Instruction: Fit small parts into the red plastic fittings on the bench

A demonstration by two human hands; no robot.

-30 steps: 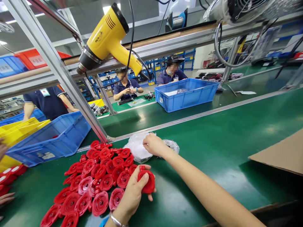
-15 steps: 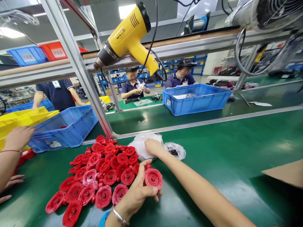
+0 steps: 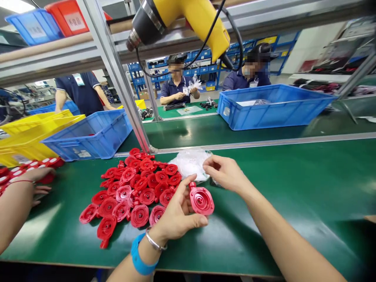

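Observation:
A red plastic round housing [image 3: 203, 207] with a small neck is in my left hand [image 3: 178, 215], its ringed hollow face turned up toward me. My right hand [image 3: 227, 174] is just above and to the right of it, thumb and fingers pinched together; anything between the fingertips is too small to make out. Behind both hands lies a clear plastic bag [image 3: 189, 162] with white contents, close to the right fingertips. A second small bag is mostly hidden behind my right hand. To the left spreads a pile of similar red housings [image 3: 139, 214] on the green bench.
At far left another person's hand [image 3: 39, 176] rests near red parts with white discs. Blue bin [image 3: 70, 150] and yellow bins [image 3: 29, 141] stand behind. A yellow heat gun [image 3: 202, 23] hangs overhead beside a metal post [image 3: 117, 78]. A blue crate [image 3: 264, 117] sits across the rail.
My right hand has drawn back from the white-filled bag toward the housing in my left hand. The view has tilted down. The other person's hand at left has lowered onto the red parts.

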